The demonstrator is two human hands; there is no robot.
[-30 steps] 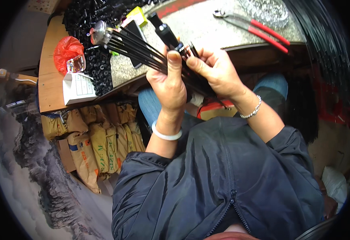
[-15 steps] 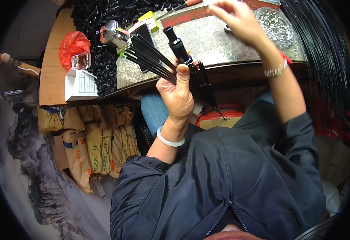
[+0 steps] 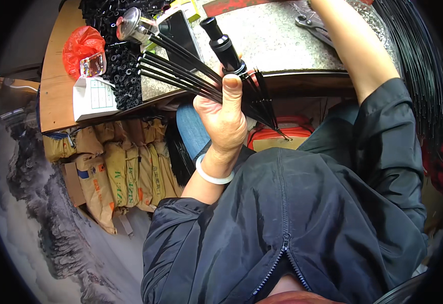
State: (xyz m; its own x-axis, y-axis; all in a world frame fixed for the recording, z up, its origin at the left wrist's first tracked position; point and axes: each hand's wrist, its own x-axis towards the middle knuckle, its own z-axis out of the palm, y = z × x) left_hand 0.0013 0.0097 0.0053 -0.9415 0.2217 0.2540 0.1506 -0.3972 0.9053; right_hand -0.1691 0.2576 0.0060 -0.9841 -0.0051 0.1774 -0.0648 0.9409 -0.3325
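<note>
My left hand (image 3: 224,114) is closed around a black umbrella frame (image 3: 225,49), its thumb pressed over the front. The stepped black tube points up and slightly left. Several thin black ribs fan out to the left from the grip, and thinner jointed ribs hang down on the right of it. My right forearm (image 3: 361,43) reaches over the far right of the table, and the hand lies past the upper edge of the picture. Beside that forearm, a pair of pliers (image 3: 310,24) lies on the tabletop.
Small black parts (image 3: 126,87) are heaped at the left of the table (image 3: 277,45). Near them are a phone (image 3: 181,33), a glass jar (image 3: 136,24), a red plastic bag (image 3: 81,50) and a white box (image 3: 95,99). Long black rods (image 3: 419,66) hang at the right; sacks (image 3: 125,177) stand below.
My right hand has moved up and out of the picture, its forearm stretched further over the table. The pliers have come into sight. My left hand keeps its hold on the umbrella frame.
</note>
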